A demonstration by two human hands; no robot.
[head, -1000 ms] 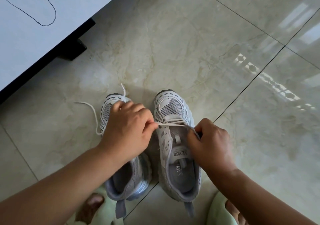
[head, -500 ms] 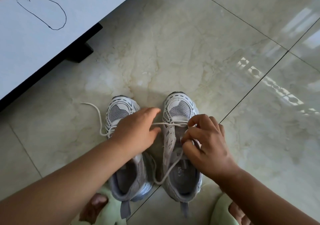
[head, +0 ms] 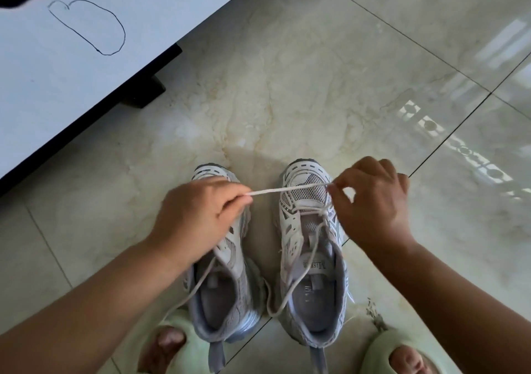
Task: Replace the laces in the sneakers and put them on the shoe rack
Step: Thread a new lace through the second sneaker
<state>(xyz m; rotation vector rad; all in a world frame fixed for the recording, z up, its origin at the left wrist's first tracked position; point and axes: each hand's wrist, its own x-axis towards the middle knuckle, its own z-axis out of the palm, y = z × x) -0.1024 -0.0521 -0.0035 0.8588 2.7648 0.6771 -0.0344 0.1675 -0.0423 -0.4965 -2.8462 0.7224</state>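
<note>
Two gray sneakers, the left sneaker (head: 221,270) and the right sneaker (head: 311,258), stand side by side on the tile floor (head: 287,100). The left hand (head: 198,218) and the right hand (head: 373,201) each pinch the white lace (head: 287,189) with curled fingers, holding it tight across the right sneaker's toe.

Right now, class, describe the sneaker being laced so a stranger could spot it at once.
Start at the white cabinet, then drop to the two grey-and-white sneakers on the tiled floor. It is the right sneaker; unlike the left sneaker, a lace runs taut above its toe between both hands.
</note>
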